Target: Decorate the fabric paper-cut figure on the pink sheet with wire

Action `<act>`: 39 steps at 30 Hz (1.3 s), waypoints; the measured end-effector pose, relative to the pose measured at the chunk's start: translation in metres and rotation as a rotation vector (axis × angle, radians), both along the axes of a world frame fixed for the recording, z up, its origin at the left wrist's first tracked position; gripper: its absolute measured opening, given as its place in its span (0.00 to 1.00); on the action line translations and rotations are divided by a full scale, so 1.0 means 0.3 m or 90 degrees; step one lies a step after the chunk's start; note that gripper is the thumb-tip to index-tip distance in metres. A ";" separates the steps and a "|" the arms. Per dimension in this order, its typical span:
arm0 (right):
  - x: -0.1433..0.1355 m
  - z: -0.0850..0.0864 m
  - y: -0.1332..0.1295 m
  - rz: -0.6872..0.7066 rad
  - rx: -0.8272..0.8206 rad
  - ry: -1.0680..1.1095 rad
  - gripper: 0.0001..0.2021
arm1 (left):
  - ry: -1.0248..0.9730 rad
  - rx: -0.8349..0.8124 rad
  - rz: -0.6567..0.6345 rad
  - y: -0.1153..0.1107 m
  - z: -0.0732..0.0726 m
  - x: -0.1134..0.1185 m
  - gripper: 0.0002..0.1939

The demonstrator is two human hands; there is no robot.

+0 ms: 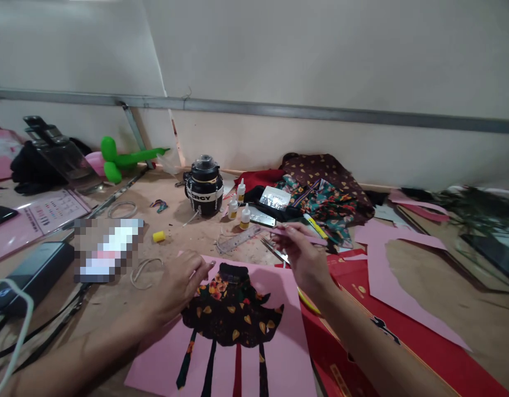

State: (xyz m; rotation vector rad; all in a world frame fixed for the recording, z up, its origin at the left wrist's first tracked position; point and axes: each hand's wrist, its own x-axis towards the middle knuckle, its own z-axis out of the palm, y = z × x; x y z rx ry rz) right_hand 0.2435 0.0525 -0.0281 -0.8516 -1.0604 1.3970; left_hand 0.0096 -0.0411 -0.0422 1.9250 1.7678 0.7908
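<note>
A pink sheet (155,361) lies before me with a patterned fabric cutout (233,309) on it, shaped like a dress top. Below that run several narrow fabric strips (237,369), one of them red. My left hand (182,284) is at the sheet's upper left, fingers curled together beside the cutout's collar; whether anything is in them is hidden. Raised above the sheet's upper right corner, my right hand (306,256) pinches a slim pinkish-purple stick-like tool (318,241). Under it lies a metal pointed tool (275,249), partly covered.
Small glue bottles (245,216) stand by a black jug (205,187). Behind them is a fabric pile (326,184). A clear ruler (242,240) and a yellow cap (158,236) lie nearby. At left is a phone (109,251); at right, pink paper scraps (378,264) overlap a red bag (440,353).
</note>
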 end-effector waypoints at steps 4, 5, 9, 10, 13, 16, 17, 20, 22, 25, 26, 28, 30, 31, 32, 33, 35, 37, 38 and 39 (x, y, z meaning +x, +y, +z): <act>0.035 0.020 -0.014 -0.025 -0.040 0.011 0.04 | -0.200 -0.136 0.049 -0.013 0.027 0.032 0.22; 0.037 0.013 -0.024 -0.019 -0.052 -0.001 0.04 | -0.263 -0.175 0.066 -0.012 0.025 0.038 0.23; 0.023 -0.027 -0.083 0.043 -0.026 -0.073 0.07 | -0.521 -0.229 0.108 -0.012 0.004 0.058 0.23; 0.016 -0.034 -0.101 0.062 0.004 -0.105 0.08 | -0.577 -0.237 0.105 -0.015 -0.001 0.063 0.22; -0.010 -0.043 -0.155 0.097 0.135 -0.237 0.09 | -0.723 -0.248 0.085 -0.033 -0.007 0.079 0.17; -0.034 -0.044 -0.190 0.107 0.290 -0.317 0.08 | -0.818 -0.239 0.044 -0.054 -0.014 0.089 0.14; -0.040 -0.046 -0.195 0.112 0.334 -0.324 0.08 | -0.829 -0.240 0.033 -0.059 -0.017 0.091 0.13; -0.048 -0.057 -0.194 0.134 0.413 -0.342 0.12 | -0.835 -0.246 0.006 -0.068 -0.023 0.096 0.14; -0.048 -0.067 -0.187 0.146 0.446 -0.357 0.14 | -0.846 -0.243 -0.008 -0.069 -0.022 0.101 0.14; -0.048 -0.076 -0.178 0.151 0.485 -0.376 0.16 | -0.885 -0.253 -0.018 -0.071 -0.015 0.107 0.14; -0.049 -0.077 -0.177 0.151 0.497 -0.381 0.16 | -0.897 -0.257 -0.023 -0.071 -0.015 0.108 0.14; -0.051 -0.073 -0.175 0.152 0.525 -0.391 0.16 | -0.909 -0.263 -0.030 -0.071 -0.019 0.109 0.14; -0.054 -0.066 -0.174 0.154 0.555 -0.401 0.15 | -0.909 -0.271 -0.027 -0.070 -0.029 0.106 0.14; -0.055 -0.062 -0.172 0.154 0.571 -0.405 0.15 | -0.907 -0.277 -0.022 -0.068 -0.035 0.105 0.14; -0.055 -0.059 -0.170 0.156 0.588 -0.408 0.15 | -0.904 -0.283 -0.017 -0.067 -0.041 0.104 0.15; -0.055 -0.057 -0.168 0.159 0.608 -0.409 0.15 | -0.904 -0.287 -0.010 -0.066 -0.045 0.103 0.15; -0.053 -0.055 -0.162 0.166 0.645 -0.406 0.16 | -0.910 -0.296 0.004 -0.065 -0.048 0.103 0.16; -0.049 -0.059 -0.156 0.173 0.675 -0.400 0.17 | -0.919 -0.300 0.012 -0.066 -0.044 0.105 0.15; -0.047 -0.062 -0.154 0.178 0.682 -0.395 0.18 | -0.922 -0.301 0.010 -0.067 -0.041 0.105 0.15; -0.045 -0.067 -0.152 0.184 0.680 -0.388 0.18 | -0.924 -0.301 0.009 -0.068 -0.038 0.106 0.14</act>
